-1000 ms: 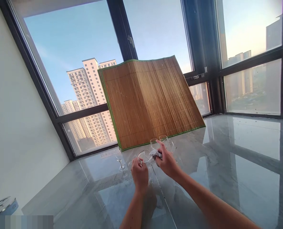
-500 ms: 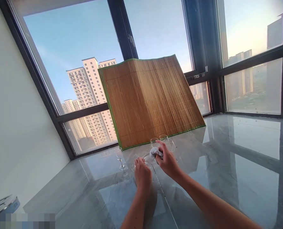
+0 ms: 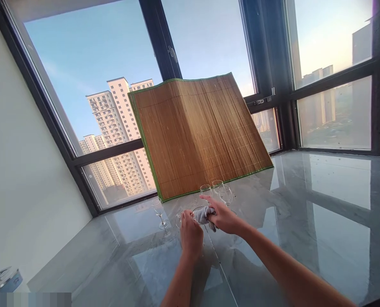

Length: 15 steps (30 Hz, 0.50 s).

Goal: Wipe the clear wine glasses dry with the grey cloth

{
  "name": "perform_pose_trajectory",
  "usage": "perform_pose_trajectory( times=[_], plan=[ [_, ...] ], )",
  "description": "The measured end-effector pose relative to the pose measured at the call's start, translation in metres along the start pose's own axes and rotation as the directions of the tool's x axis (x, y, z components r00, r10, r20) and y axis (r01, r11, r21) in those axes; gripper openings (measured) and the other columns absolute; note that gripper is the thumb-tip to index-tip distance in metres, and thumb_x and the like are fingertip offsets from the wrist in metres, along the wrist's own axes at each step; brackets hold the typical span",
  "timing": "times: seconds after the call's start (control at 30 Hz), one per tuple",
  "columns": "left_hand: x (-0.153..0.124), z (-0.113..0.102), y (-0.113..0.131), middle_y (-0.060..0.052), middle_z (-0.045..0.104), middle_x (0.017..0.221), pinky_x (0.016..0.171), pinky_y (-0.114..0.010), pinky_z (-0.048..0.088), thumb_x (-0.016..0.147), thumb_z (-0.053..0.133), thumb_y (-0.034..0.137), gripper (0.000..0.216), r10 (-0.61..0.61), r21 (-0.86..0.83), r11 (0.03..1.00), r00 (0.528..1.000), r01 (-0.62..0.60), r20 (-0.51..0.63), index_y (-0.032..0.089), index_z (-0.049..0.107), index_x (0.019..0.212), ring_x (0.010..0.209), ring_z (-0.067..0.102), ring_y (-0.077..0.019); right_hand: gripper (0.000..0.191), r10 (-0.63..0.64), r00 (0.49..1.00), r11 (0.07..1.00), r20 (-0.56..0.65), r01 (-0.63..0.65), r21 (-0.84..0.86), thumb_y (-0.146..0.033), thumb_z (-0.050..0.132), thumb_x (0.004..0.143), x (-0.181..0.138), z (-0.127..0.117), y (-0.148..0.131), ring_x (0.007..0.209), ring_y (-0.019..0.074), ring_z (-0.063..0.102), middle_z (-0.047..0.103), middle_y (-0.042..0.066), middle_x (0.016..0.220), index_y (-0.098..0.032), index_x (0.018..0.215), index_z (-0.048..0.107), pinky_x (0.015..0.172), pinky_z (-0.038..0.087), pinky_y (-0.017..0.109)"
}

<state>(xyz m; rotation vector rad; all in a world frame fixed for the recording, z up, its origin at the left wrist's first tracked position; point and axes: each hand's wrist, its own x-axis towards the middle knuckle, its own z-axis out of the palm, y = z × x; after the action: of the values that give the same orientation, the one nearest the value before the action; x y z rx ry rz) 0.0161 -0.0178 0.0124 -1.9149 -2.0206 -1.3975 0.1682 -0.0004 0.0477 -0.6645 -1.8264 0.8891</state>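
My left hand (image 3: 190, 234) is closed around a clear wine glass (image 3: 195, 209), which it holds tilted on its side; the fingers hide much of the stem. My right hand (image 3: 223, 216) grips a light grey cloth (image 3: 201, 215) against the bowl end of that glass, its index finger stretched out. Whether the cloth is inside the bowl or only at its rim I cannot tell. Left of my hands, another stemmed glass (image 3: 161, 216) stands upright. Just beyond my right hand stand several more clear glasses (image 3: 224, 195), partly hidden by it.
A glossy grey tiled surface (image 3: 273, 247) spreads under my hands, reflecting the windows. Behind the glasses a brown bamboo mat (image 3: 196, 136) with green edging leans against the dark window frame (image 3: 162, 38). A white and blue container (image 3: 9, 279) sits at the lower left.
My right hand has moved left and slightly down, bringing the cloth onto the bowl end of the held glass. My left hand keeps its hold. The view has shifted slightly.
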Motion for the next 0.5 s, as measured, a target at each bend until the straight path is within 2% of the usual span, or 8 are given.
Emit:
perform_pose_trajectory(
  times=[0.1,0.13,0.2,0.23,0.33,0.4,0.5],
  plan=[
    [0.002,0.001,0.004,-0.005,0.056,0.087,0.075,-0.029,0.039,0.087,0.038,0.012,0.013,-0.040,-0.134,0.990,0.999,0.038,-0.008,0.021,0.046,0.084,0.083,0.054,-0.0177,0.064,0.016,1.000,0.984,0.004,-0.017,0.180,-0.011,0.051,0.073,0.000,-0.005,-0.013,0.060,0.0099,0.050,0.059,-0.002,0.073,-0.015,0.137,0.042,0.052,0.041,0.021],
    [0.001,0.003,0.006,-0.003,0.055,0.083,0.072,-0.028,0.039,0.086,0.039,0.014,0.010,-0.080,-0.209,0.974,0.997,0.082,0.015,0.021,0.046,0.083,0.079,0.053,-0.0168,0.063,0.006,0.999,0.975,-0.037,0.002,0.223,-0.013,0.052,0.075,0.000,-0.006,-0.018,0.059,0.0100,0.051,0.059,-0.002,0.074,-0.015,0.136,0.042,0.052,0.041,0.021],
    [-0.002,0.008,0.012,0.001,0.050,0.072,0.064,-0.025,0.038,0.083,0.043,0.017,0.005,-0.195,-0.382,0.894,0.970,0.236,0.144,0.022,0.044,0.083,0.065,0.050,-0.0137,0.059,-0.040,0.977,0.970,-0.208,0.089,0.228,-0.017,0.052,0.078,0.001,-0.009,-0.026,0.060,0.0104,0.052,0.060,-0.001,0.077,-0.017,0.136,0.042,0.053,0.043,0.022],
    [-0.004,0.012,0.015,0.004,0.046,0.067,0.058,-0.024,0.036,0.082,0.045,0.018,0.005,-0.246,-0.458,0.824,0.939,0.334,0.241,0.022,0.043,0.084,0.058,0.046,-0.0118,0.058,-0.074,0.945,0.974,-0.320,0.137,0.179,-0.018,0.052,0.079,0.001,-0.011,-0.029,0.061,0.0105,0.052,0.061,0.000,0.079,-0.018,0.136,0.041,0.054,0.044,0.022],
    [-0.012,0.024,0.027,0.008,0.037,0.062,0.048,-0.021,0.030,0.074,0.051,0.018,0.018,-0.296,-0.600,0.558,0.813,0.574,0.502,0.023,0.040,0.088,0.046,0.036,-0.0074,0.061,-0.199,0.786,0.977,-0.585,0.202,-0.060,-0.019,0.052,0.082,-0.002,-0.015,-0.034,0.060,0.0106,0.054,0.065,0.002,0.090,-0.022,0.141,0.035,0.056,0.047,0.024],
    [-0.015,0.031,0.035,0.009,0.035,0.062,0.046,-0.019,0.027,0.068,0.053,0.013,0.028,-0.305,-0.641,0.382,0.746,0.665,0.592,0.023,0.038,0.090,0.045,0.033,-0.0055,0.064,-0.263,0.709,0.965,-0.655,0.194,-0.177,-0.020,0.051,0.084,-0.004,-0.018,-0.035,0.057,0.0108,0.055,0.067,0.004,0.096,-0.023,0.144,0.030,0.054,0.048,0.025],
    [-0.011,0.043,0.042,0.009,0.033,0.061,0.045,-0.017,0.026,0.061,0.052,0.006,0.036,-0.294,-0.672,0.175,0.689,0.720,0.662,0.023,0.037,0.088,0.044,0.033,-0.0042,0.065,-0.315,0.661,0.949,-0.681,0.200,-0.244,-0.020,0.050,0.085,-0.006,-0.019,-0.032,0.063,0.0138,0.061,0.067,0.007,0.102,-0.022,0.146,0.027,0.056,0.050,0.026]
  ],
)
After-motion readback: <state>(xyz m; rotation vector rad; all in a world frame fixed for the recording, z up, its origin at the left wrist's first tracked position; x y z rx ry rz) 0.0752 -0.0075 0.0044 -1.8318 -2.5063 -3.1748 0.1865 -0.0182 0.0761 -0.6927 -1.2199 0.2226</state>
